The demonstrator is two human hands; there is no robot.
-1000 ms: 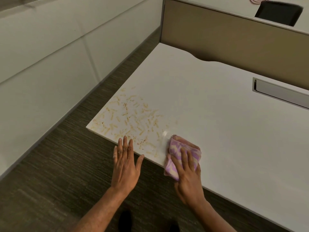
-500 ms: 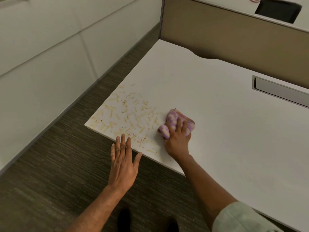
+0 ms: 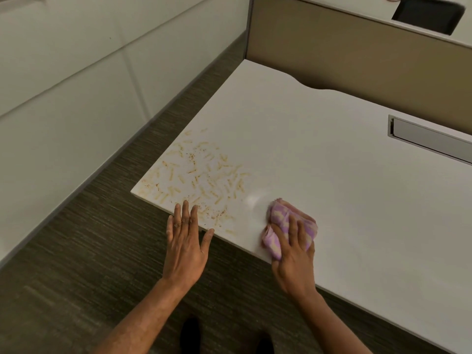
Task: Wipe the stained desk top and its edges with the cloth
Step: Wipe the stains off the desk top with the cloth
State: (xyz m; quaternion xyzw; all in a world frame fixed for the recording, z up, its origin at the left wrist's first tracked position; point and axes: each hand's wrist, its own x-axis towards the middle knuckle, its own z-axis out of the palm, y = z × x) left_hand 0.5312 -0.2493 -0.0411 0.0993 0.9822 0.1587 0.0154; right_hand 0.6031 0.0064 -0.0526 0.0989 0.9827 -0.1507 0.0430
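The cloth [image 3: 286, 229], purple with pale yellow patches, is lying bunched on the white tabletop [image 3: 332, 175] right at its near edge, its long axis running from that edge up and away toward the far right, with one crumpled end pointing back toward the stains. The right hand [image 3: 293, 254] is pressing down on it with fingers spread and curled over the fabric, gripping the cloth against the surface, the heel of the hand hanging past the edge. Just left of the cloth a small glossy patch is catching the light. Further left, the stains [image 3: 199, 175] are spreading as short yellowish streaks and brown specks across the tabletop's near left corner. The left hand [image 3: 185, 241] is resting open and flat, fingers straight and together, fingertips lying on the edge at the stains, palm out over the dark carpet [image 3: 76, 264]. A tan partition [image 3: 357, 54] is standing along the far side, a grey cable slot [image 3: 429, 139] is sitting in the surface at right
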